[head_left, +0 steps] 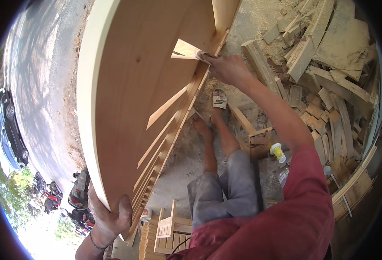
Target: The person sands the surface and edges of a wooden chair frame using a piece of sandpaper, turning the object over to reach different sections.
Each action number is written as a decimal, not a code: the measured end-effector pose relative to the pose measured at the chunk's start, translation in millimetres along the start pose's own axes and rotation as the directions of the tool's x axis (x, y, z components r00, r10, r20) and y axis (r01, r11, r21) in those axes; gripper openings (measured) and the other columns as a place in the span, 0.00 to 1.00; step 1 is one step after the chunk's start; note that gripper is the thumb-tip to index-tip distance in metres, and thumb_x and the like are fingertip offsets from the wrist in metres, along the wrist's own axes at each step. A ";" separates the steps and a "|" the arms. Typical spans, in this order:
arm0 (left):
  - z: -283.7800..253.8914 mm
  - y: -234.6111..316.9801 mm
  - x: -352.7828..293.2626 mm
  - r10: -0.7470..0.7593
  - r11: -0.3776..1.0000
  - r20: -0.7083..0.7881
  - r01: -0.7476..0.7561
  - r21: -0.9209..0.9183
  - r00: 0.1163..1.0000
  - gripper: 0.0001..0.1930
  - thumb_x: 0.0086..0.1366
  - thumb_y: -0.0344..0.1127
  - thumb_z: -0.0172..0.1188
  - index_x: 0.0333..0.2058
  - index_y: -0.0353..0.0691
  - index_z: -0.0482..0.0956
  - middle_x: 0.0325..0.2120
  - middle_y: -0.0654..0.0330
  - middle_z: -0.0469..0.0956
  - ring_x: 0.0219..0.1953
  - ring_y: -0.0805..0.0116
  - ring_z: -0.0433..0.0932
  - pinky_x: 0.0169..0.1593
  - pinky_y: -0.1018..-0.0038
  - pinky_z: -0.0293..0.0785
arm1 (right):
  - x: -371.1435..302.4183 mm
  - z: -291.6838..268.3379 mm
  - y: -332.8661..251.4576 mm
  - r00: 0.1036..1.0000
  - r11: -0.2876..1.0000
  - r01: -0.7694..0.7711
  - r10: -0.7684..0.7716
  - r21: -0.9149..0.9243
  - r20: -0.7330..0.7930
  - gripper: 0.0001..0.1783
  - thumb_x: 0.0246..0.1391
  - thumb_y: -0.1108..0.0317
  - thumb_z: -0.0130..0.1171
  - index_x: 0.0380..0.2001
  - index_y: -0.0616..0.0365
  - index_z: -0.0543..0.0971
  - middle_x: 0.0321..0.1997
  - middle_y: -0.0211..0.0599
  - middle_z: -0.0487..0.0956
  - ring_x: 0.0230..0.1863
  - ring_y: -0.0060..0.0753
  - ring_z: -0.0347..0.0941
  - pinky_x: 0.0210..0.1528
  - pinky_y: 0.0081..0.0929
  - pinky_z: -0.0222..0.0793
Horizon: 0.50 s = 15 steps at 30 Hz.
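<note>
In the head view, a large wooden panel [132, 86] with a pale curved edge fills the space from 12 o'clock round to 8 o'clock, its long axis running from the top down toward 7 o'clock. A row of narrow slats [169, 105] stands off its face, along the side turned toward 3 o'clock.

The left hand [107, 212], at 8 o'clock, grips the panel's lower end, its thumb lying over the near edge; from that hand the panel stretches away toward 12 and 1 o'clock.

The right hand [229, 69] is at 1 o'clock with fingertips bent together at the end of an upper slat, so the panel's broad face lies toward its 9 o'clock. Whether the fingers pinch the slat or something small against it, I cannot tell.

A heap of wood offcuts [303, 58] lies at 2 o'clock, and a yellow-and-white container [278, 153] between 3 and 4. Motorbikes [79, 190] stand at 8 o'clock, a dark car [12, 125] at 9, and the road [43, 56] runs past 10.
</note>
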State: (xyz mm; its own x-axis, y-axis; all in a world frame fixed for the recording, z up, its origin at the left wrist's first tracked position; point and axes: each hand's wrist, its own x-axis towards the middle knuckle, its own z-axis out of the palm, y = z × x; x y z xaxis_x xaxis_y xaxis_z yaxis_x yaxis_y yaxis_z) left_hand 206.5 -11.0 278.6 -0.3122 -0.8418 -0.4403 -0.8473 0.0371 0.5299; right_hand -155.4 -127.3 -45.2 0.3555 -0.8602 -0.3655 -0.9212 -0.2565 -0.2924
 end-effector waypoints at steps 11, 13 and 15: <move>-0.2 -3.4 -0.5 0.000 1.000 0.002 0.000 -0.013 1.000 0.28 0.66 0.34 0.55 0.57 0.22 0.56 0.44 0.44 0.71 0.44 0.56 0.72 0.49 0.62 0.68 | -24.7 -2.6 5.8 0.991 0.997 -0.073 0.072 0.002 0.114 0.23 0.62 0.54 0.51 0.61 0.32 0.70 0.35 0.48 0.83 0.34 0.48 0.83 0.35 0.47 0.77; 2.8 0.0 1.3 0.002 1.000 -0.032 -0.002 0.006 0.999 0.28 0.66 0.35 0.56 0.56 0.22 0.58 0.43 0.45 0.72 0.43 0.56 0.73 0.48 0.62 0.68 | -23.3 -8.3 -1.1 0.988 0.992 -0.119 0.113 0.046 0.102 0.23 0.62 0.54 0.52 0.61 0.31 0.71 0.40 0.44 0.82 0.36 0.49 0.82 0.38 0.48 0.77; 2.9 2.1 2.6 0.004 1.000 -0.051 -0.003 0.010 0.999 0.27 0.65 0.35 0.56 0.56 0.22 0.58 0.43 0.45 0.72 0.43 0.56 0.73 0.47 0.61 0.68 | -22.3 -10.7 -4.9 0.994 0.991 -0.110 0.110 0.076 0.000 0.22 0.61 0.55 0.55 0.59 0.31 0.73 0.44 0.41 0.81 0.38 0.48 0.82 0.40 0.48 0.77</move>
State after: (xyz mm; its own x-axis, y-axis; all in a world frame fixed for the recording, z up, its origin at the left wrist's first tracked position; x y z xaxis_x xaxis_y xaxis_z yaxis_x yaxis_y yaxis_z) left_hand 202.7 -11.5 276.4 -0.2929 -0.8681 -0.4007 -0.8506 0.0452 0.5238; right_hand -160.5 -111.5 -26.2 0.2516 -0.8835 -0.3952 -0.9402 -0.1262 -0.3165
